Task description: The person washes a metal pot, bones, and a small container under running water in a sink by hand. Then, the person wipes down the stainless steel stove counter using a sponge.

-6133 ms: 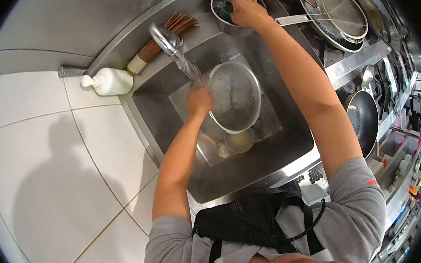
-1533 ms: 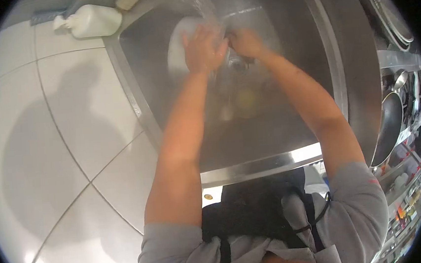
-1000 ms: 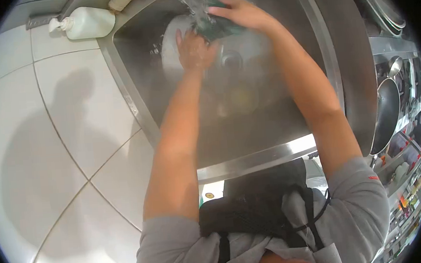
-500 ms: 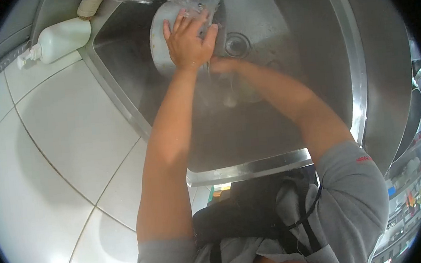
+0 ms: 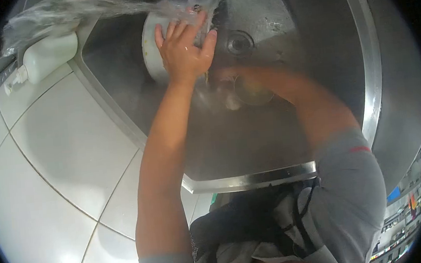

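Note:
In the steel sink (image 5: 250, 138), a white rounded vessel (image 5: 153, 54) lies with water splashing over its far side. My left hand (image 5: 184, 54) presses on top of it, open, with the fingers spread. Low beside the near right edge of the vessel is my right hand (image 5: 227, 74), smeared by motion; its fingers and anything in them cannot be made out. A round, greenish see-through item (image 5: 254, 91) rests on the sink floor close to my right wrist, with a small pale thing (image 5: 232, 100) to its left.
A drain (image 5: 239, 43) sits right of the vessel. Splashing water (image 5: 77, 13) spreads across the top left. On the white tiles (image 5: 62, 138) left of the sink rim lies a white pump bottle (image 5: 49, 57). Shelves with small goods (image 5: 409, 210) show at the lower right.
Water now sprays much farther left, over the pump bottle. My right hand and forearm have shifted slightly and blurred more. My left hand stays spread on the vessel; the whole view has shifted a little.

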Tool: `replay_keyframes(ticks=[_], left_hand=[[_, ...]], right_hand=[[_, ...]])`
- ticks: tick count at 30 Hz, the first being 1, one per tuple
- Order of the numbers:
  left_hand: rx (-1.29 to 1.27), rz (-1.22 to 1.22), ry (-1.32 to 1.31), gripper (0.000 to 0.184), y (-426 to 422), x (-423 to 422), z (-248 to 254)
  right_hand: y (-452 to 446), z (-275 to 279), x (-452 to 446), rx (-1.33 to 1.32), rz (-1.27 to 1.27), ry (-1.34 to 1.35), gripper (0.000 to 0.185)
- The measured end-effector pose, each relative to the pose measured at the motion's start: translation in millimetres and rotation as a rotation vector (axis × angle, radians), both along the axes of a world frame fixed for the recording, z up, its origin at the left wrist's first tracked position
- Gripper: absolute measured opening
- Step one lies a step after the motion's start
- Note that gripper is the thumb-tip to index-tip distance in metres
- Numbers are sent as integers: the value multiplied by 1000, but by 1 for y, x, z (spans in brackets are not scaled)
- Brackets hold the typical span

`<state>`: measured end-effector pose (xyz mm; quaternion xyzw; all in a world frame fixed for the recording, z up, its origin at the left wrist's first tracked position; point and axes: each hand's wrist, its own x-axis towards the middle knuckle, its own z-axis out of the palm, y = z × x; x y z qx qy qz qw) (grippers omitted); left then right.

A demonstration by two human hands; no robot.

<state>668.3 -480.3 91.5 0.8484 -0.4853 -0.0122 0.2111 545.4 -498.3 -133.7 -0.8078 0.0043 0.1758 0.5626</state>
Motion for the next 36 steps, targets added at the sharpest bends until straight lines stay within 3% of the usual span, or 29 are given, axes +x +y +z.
replay_keyframes(ticks=[2,5,8,10,11,13,16,18,22,25,27,29,30,36], left_hand=[[-13,0,-18,41,-2,0,-2],[-35,-13,-20,40,-1,2,-4],[-64,-35,-5,38,3,1,-4],[-91,-36,-16,37,0,2,-3],[-69,-25,-7,37,1,0,-1],[-50,-15,-19,36,-2,3,-1],[-57,-11,-37,36,3,2,-6],[-66,-37,-40,36,4,5,-6],[-74,-9,-65,36,0,2,-4],[-130,-3,-76,37,2,2,-6],[-76,-12,-8,35,3,0,0],[-130,-7,-40,36,0,3,-6],[-174,-6,-58,37,1,4,-7],[-145,15,-58,32,3,1,-3]], right_hand=[[-47,31,29,-242,30,-64,40],[-18,53,31,-337,-13,-52,47],[-4,101,22,-268,-14,43,52],[-30,131,22,605,333,593,58],[-37,143,19,610,329,595,58],[-50,151,23,249,130,268,56],[-64,47,53,-299,17,-108,55],[-36,33,55,-258,-60,-94,54],[78,0,16,93,-175,64,52],[-33,132,17,298,400,483,48],[-49,69,31,-51,304,143,44],[-78,27,59,-852,64,-406,42],[-65,17,59,-849,72,-420,42],[33,48,22,571,123,486,42]])
